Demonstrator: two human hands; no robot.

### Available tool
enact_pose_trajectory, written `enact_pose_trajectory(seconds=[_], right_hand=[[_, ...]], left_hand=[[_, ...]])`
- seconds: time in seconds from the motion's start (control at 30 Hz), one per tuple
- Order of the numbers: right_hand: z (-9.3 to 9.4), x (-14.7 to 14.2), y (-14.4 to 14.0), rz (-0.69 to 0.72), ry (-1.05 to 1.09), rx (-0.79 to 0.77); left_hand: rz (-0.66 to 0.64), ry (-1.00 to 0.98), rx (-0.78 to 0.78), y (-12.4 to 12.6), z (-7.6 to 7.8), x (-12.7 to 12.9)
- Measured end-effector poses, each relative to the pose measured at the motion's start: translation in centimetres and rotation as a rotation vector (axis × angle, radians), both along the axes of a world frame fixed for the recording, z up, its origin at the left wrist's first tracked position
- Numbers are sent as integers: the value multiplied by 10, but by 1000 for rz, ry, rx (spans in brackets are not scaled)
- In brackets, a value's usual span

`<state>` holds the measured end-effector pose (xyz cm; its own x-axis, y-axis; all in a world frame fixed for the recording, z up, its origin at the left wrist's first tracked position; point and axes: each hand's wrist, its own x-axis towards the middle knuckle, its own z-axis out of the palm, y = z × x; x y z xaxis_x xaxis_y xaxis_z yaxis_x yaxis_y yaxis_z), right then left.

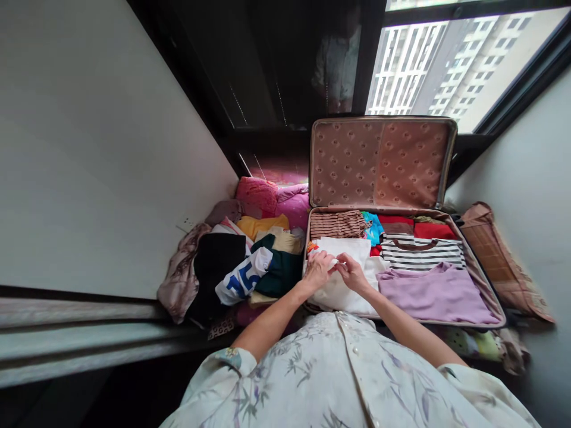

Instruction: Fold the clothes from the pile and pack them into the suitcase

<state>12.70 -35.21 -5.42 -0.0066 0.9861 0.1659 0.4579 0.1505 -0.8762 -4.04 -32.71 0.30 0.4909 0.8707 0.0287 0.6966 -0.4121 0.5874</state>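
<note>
Both my hands are over the left half of an open suitcase [484, 279], close together on a white garment [350, 292]. My left hand [318, 268] is closed on a fold of the white cloth. Beside it, my right hand [351, 273] pinches the same cloth between thumb and fingers. Further up lie a brown striped garment [336, 224] and a bright blue cloth [373, 228]. To the right are a black-and-white striped shirt [423, 254] and a folded lilac garment [435, 292], with red clothes [435, 230] above them.
Left of the suitcase is a heap of clothes, including a black garment [218, 264] and a white one with blue figures [244, 276]. Pink bedding [292, 205] lies behind. The raised lid [379, 163] stands before the window. A brown checked bag [504, 261] rests by the right wall.
</note>
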Motion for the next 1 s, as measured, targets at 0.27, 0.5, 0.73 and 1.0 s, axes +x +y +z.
enact_pose_trajectory(seconds=[0.27, 0.5, 0.73, 1.0], right_hand=[[43, -1, -6, -246, -75, 221], [54, -11, 3, -131, 62, 29], [118, 55, 31, -236, 190, 45], [130, 151, 17, 11, -38, -199]], left_hand=[[425, -627, -414, 32, 8, -10], [439, -1087, -661, 26, 33, 4], [573, -1460, -582, 68, 105, -37], [328, -1650, -624, 59, 158, -78]])
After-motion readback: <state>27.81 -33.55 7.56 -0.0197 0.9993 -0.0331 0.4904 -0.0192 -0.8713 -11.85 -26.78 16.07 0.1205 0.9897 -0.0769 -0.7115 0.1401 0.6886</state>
